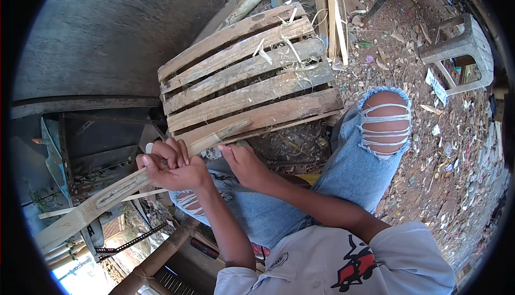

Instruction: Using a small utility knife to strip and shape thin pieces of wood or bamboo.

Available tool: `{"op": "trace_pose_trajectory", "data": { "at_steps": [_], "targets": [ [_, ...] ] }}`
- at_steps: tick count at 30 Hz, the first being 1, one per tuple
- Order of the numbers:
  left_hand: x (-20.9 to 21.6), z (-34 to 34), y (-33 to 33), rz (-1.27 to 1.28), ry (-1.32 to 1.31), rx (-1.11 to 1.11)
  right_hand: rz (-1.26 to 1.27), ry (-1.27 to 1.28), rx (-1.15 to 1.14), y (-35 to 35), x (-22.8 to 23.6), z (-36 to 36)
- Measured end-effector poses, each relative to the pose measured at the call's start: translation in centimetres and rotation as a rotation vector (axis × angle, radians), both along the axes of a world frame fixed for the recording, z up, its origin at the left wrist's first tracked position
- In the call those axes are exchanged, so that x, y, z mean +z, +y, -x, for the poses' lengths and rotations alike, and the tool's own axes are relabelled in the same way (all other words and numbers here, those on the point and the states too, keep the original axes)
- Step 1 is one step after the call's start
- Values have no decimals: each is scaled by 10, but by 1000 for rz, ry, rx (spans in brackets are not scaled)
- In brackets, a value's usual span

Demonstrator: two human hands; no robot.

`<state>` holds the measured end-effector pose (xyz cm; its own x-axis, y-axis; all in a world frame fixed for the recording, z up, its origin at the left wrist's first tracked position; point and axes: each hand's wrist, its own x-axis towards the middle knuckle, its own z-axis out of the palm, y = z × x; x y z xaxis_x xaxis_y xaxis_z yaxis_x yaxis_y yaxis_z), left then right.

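Clasped in the curled left hand [174, 167], the bamboo strip [120, 191] slants away rightward, its far end at the near edge of the slatted tabletop [241, 99], the right hand [244, 165] nearest that end, its grip unclear.

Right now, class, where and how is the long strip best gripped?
Probably grip the strip between its ends, wrapping its narrow width, coming from the person's side, as the left hand does: it is long and slender, with length running out both ways.
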<state>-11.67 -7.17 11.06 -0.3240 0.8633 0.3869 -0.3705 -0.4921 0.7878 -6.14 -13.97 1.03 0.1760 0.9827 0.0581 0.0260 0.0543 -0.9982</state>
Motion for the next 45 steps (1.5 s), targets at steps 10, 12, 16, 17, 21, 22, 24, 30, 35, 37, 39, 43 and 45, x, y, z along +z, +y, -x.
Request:
{"op": "trace_pose_trajectory", "data": {
  "at_steps": [10,12,16,17,21,22,24,30,35,37,39,43,45],
  "targets": [
    [0,-9,3,-12,58,-65,-57,170,-62,1,1,-3],
    [2,-5,1,10,43,-46,261,98,-59,-7,-58,0],
    [-2,5,6,1,58,-25,257,134,-11,-3,-54,-1],
    [-7,2,7,17,84,25,156,109,-3,-1,-30,-3],
    [-2,2,3,36,60,32,42,239,63,-4,10,11],
    [-2,7,4,23,68,43,135,246,84,-7,3,6],
    [-8,20,10,62,-1,29,307,247,138,-7,-13,-2],
    [-13,40,13,68,-83,58,95,69,111,-2,13,19],
    [-15,37,10,29,-112,3,99,-135,49,-6,-34,5],
    [-21,38,14,41,-122,-14,401,-145,72,-10,-67,-7],
    [-18,44,14,62,-128,0,279,-65,85,-2,-34,5],
    [-7,41,9,54,-69,50,-14,38,141,4,25,29],
    [-9,39,10,58,-79,76,187,-8,65,4,2,30]
  ]
}}
